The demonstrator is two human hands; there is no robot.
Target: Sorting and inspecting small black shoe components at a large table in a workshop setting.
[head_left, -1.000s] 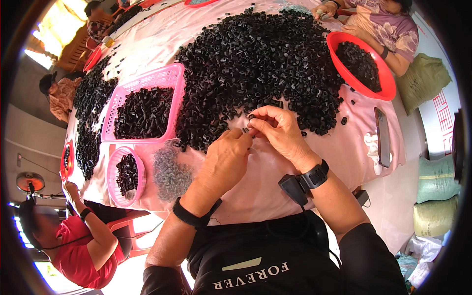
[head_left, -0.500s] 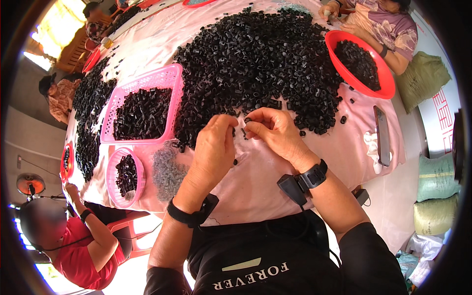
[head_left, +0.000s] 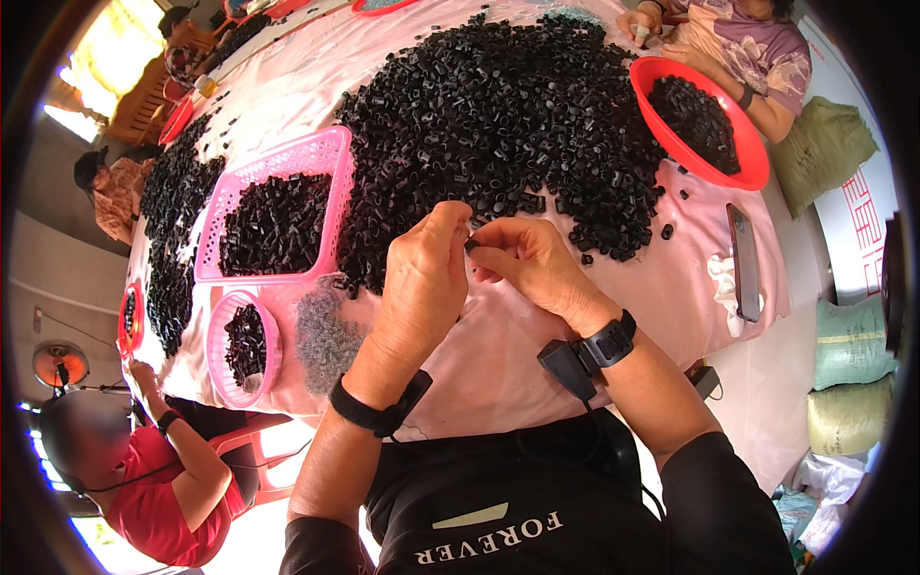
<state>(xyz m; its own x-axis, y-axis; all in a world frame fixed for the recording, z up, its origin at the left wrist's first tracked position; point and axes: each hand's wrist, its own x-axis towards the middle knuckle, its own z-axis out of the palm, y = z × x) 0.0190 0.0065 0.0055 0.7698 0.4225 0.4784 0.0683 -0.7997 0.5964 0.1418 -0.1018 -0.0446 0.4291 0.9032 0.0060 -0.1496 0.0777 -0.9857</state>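
My right hand (head_left: 537, 264) pinches a small black plastic piece (head_left: 471, 245) between thumb and forefinger. Right beside it, my left hand (head_left: 428, 273) is closed with its fingertips against the same spot; what it holds is hidden by the fingers. Both hands hover over the near edge of a large heap of small black plastic parts (head_left: 498, 115). Left of my left wrist lies a pile of small clear or grey bits (head_left: 328, 331), too fine to make out singly.
A pink rectangular basket (head_left: 342, 163) and a round pink basket (head_left: 274, 345) hold black parts on the left. A red basin (head_left: 757, 178) of them stands far right, near a phone (head_left: 744, 264) and crumpled white tissue (head_left: 721, 287). Several people sit around the pink-covered table.
My left hand has moved right and slightly up, turning so its fingertips meet my right hand. The gap between the two hands has closed around the black piece.
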